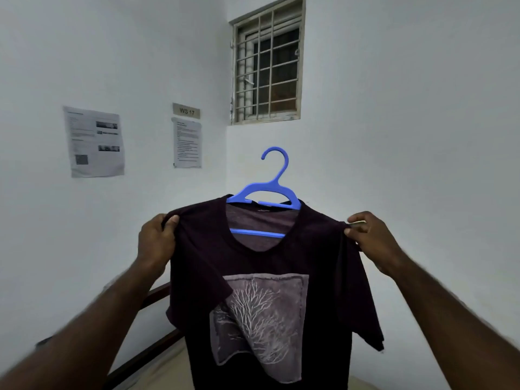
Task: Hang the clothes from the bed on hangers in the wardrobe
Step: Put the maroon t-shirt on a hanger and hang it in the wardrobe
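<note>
We find the dark T-shirt [202, 263] held up at centre, with the blue hanger [266, 190] through its neck and the hook at twelve o'clock. The left hand [157, 243] at nine and the right hand [371, 240] at three each have a grip pinching a shoulder. We judge the step to be seating the shoulders; next comes carrying it to the wardrobe, which is not in view.

Both arms bare, reaching forward and up from the near left and near right corners. Left hand [157, 243] has its fingers curled and thumb on the front, gripping the left shoulder of the shirt [202, 249]. Right hand [371, 240] pinches the right shoulder between thumb and fingers. Hands about level, well apart, wrists roughly straight.
</note>
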